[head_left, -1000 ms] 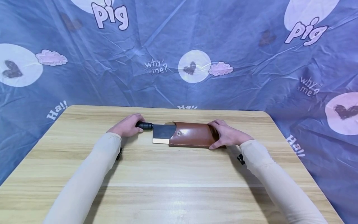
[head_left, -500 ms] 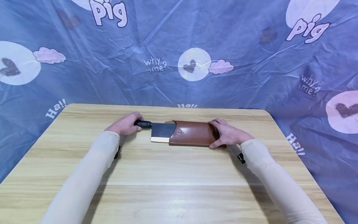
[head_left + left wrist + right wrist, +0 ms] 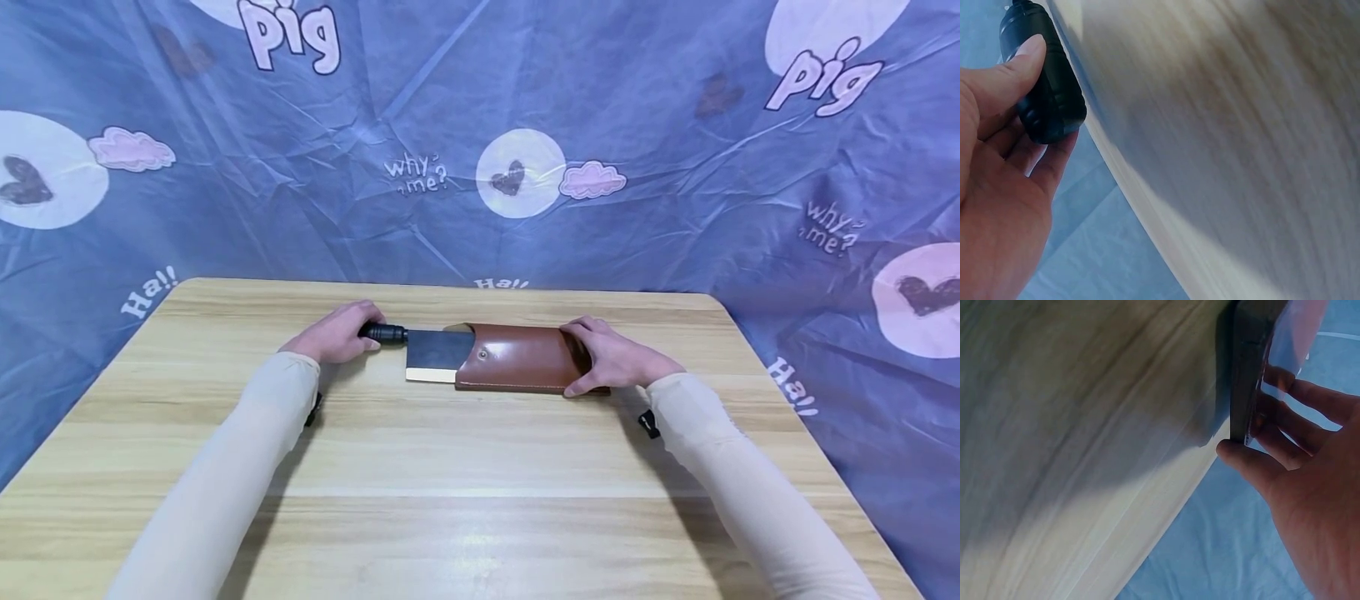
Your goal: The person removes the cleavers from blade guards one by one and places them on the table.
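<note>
A cleaver (image 3: 431,350) with a dark blade and a bright cutting edge lies sideways, its front part hidden inside a brown leather sheath (image 3: 517,358). My left hand (image 3: 341,332) grips its black handle (image 3: 386,334); in the left wrist view the thumb lies along the handle (image 3: 1047,87) with fingers beneath it. My right hand (image 3: 615,357) holds the sheath's right end, thumb at the near edge and fingers at the far edge. The right wrist view shows the thumb against the sheath's dark edge (image 3: 1247,375). A metal snap sits near the sheath's mouth.
The pale wooden table (image 3: 465,467) reaches back to a blue printed curtain (image 3: 420,233) hanging behind it. The table's far edge runs just beyond the sheath and both hands.
Slightly more of the blade shows outside the sheath than a second ago, as the left hand shifted a little left. In the last half second almost nothing moved.
</note>
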The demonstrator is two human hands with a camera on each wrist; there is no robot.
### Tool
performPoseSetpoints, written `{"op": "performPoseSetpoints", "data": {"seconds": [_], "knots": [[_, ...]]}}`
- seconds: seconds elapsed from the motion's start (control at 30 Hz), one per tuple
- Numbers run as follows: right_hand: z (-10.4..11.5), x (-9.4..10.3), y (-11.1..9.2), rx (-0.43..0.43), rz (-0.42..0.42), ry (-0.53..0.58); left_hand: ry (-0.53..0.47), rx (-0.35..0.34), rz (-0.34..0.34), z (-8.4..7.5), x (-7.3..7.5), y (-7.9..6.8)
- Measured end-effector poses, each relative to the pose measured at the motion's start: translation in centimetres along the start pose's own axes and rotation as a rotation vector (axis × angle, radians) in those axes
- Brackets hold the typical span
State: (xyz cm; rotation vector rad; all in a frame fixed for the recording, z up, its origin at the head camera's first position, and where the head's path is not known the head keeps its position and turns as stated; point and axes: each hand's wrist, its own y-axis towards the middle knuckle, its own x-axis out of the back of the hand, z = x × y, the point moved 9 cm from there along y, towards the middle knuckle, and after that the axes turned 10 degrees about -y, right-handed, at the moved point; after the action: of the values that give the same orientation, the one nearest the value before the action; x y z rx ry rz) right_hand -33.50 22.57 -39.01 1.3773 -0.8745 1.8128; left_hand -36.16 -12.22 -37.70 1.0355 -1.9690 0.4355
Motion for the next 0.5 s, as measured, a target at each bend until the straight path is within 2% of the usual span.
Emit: {"op": "performPoseSetpoints", "data": {"seconds": [0.5], "knots": [[0.21,0.08,-0.06,0.001,-0.006,0.006,-0.019,0.013,-0.009,0.16,0.15,-0.17]]}}
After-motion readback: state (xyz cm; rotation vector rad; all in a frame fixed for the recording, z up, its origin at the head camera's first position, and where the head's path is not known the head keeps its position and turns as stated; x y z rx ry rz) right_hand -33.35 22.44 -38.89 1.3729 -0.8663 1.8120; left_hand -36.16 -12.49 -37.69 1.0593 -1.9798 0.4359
